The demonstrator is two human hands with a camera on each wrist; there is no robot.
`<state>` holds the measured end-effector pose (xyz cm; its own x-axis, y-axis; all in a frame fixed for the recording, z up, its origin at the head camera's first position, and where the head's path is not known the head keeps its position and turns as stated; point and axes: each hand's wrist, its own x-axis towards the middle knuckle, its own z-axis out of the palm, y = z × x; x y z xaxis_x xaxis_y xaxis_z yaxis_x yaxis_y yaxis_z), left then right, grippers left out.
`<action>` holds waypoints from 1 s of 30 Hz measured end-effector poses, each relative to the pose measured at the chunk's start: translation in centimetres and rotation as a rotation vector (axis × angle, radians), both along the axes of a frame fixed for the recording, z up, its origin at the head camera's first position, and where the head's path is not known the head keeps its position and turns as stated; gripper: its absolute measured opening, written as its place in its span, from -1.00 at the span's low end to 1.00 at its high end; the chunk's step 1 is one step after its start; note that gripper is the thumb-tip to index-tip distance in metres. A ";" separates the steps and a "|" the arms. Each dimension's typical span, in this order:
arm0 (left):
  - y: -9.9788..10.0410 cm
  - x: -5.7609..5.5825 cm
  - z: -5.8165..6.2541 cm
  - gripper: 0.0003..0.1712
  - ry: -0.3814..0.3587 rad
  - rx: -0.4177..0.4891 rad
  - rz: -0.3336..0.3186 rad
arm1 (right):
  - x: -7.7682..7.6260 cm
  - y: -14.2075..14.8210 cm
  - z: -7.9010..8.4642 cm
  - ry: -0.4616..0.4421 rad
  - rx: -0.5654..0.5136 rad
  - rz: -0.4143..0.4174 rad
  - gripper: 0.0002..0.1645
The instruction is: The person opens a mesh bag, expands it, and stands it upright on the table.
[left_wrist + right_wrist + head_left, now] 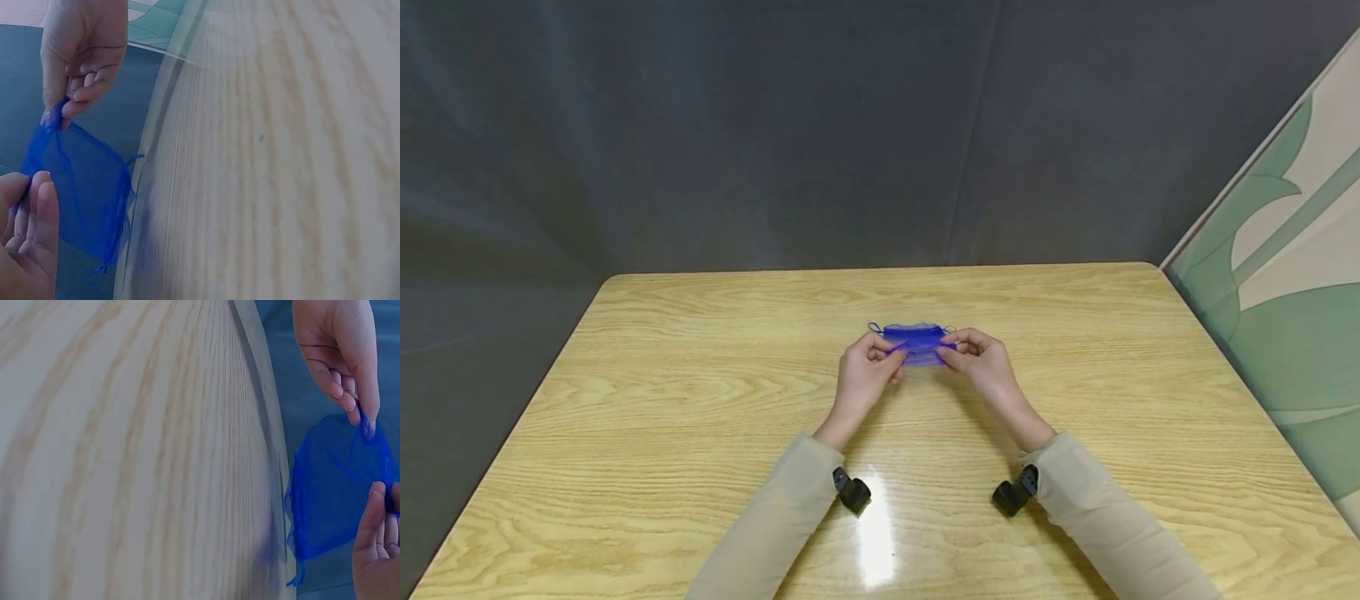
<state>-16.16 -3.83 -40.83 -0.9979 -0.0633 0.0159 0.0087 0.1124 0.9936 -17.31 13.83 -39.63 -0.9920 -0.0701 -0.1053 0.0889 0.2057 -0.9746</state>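
A sheer blue drawstring pouch [917,337] is stretched between both hands over the middle of the table. My left hand [867,371] pinches its near left corner between thumb and fingers. The near right corner is pinched the same way by my right hand [988,362]. Small string loops stick out at the pouch's far end, beyond the fingers. In the left wrist view the see-through mesh of the pouch [81,181] hangs from the two pinches, with a cord end at its lower tip. The right wrist view shows the pouch [337,481] spread flat and thin.
The wood-grain table [700,400] extends on all sides of the hands. A dark curtain [775,133] hangs behind its far edge. At the right stands a panel with green leaf shapes [1300,333]. Each sleeve carries a small black wrist camera [853,493].
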 end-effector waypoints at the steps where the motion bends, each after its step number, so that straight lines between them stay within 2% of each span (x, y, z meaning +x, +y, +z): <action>1: 0.0 0.0 0.0 -0.86 -0.004 -0.005 0.000 | 0.1 -0.1 0.0 0.005 0.000 -0.007 -0.74; 7: 0.3 0.0 -0.2 -0.86 -0.035 -0.004 0.015 | 0.3 -0.7 0.0 0.052 0.002 -0.030 -0.78; 13: 0.5 0.2 -0.2 -0.70 -0.071 -0.018 -0.018 | 0.3 -0.8 -0.3 0.084 0.083 -0.044 -0.77; 17: 0.4 0.2 -0.2 -0.73 -0.071 -0.041 -0.047 | 0.2 -0.5 -0.3 0.065 0.090 -0.037 -0.75; 23: 0.2 0.2 0.2 -0.71 -0.056 -0.021 -0.096 | 0.1 -0.1 -0.2 0.024 0.060 -0.035 -0.74; 30: 0.2 -0.1 -0.1 -0.68 -0.074 -0.024 -0.079 | 0.1 0.1 -0.2 0.005 0.052 -0.019 -0.70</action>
